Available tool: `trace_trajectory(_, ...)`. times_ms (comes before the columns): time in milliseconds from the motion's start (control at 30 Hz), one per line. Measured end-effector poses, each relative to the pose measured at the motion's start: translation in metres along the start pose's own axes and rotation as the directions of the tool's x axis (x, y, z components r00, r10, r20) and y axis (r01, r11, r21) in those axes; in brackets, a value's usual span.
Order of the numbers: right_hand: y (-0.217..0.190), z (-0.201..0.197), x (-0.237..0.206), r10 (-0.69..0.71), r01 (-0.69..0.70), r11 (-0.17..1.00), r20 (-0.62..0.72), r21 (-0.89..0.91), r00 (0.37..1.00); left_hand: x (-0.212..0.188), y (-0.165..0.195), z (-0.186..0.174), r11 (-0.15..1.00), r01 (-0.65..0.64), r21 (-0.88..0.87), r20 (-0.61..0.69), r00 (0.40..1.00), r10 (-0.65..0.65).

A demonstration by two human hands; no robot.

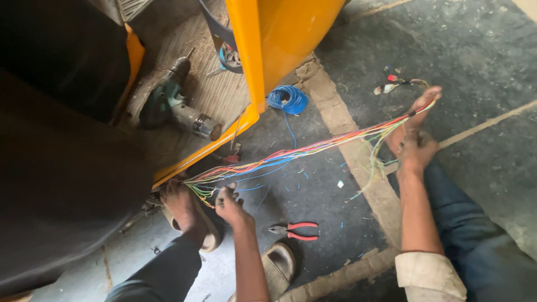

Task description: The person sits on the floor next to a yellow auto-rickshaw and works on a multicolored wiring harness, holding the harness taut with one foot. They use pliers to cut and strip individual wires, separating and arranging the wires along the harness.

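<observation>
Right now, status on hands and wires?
Left hand pinching multicoloured wire bundle at its fanned end. Right hand at stretched far end, grip unclear. Red-handled pliers lie on floor beneath.

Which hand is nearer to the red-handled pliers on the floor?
Left. The left hand grips wires just up and left of the pliers; the right hand is far off to the upper right, holding the wire bundle.

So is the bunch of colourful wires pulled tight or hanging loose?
Mostly pulled tight. The wire bundle runs in a nearly straight line from the left hand to the right hand, above the floor. A few green strands sag loose.
</observation>
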State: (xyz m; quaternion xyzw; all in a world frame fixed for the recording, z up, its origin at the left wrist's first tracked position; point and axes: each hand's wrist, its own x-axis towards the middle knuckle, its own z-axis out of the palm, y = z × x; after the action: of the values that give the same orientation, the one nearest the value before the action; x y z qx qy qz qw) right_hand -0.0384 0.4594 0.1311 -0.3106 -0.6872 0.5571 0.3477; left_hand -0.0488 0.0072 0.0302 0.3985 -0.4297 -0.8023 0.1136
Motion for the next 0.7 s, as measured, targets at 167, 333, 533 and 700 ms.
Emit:
trace_trajectory(167,0.006,0.010,-0.001,-0.435,0.384,0.845,-0.061,-0.373,0.898,0.007,-0.008,0.002,0.978,0.130,-0.165,-0.003,0.991,-0.132)
trace_trajectory(333,0.051,-0.010,-0.011,-0.088,0.088,0.987,0.000,0.132,0.996,0.016,-0.007,-0.006,0.931,0.149,-0.333,0.106,0.987,-0.120)
trace_trajectory(533,0.047,-0.042,-0.012,-0.299,0.306,0.950,0.098,-0.063,0.949,0.020,-0.004,-0.006,0.813,0.265,-0.519,0.254,0.956,-0.149)
trace_trajectory(700,0.006,-0.053,-0.026,-0.443,0.478,0.759,0.188,-0.441,0.877,0.012,-0.006,0.001,0.841,0.223,-0.493,0.228,0.966,-0.123)
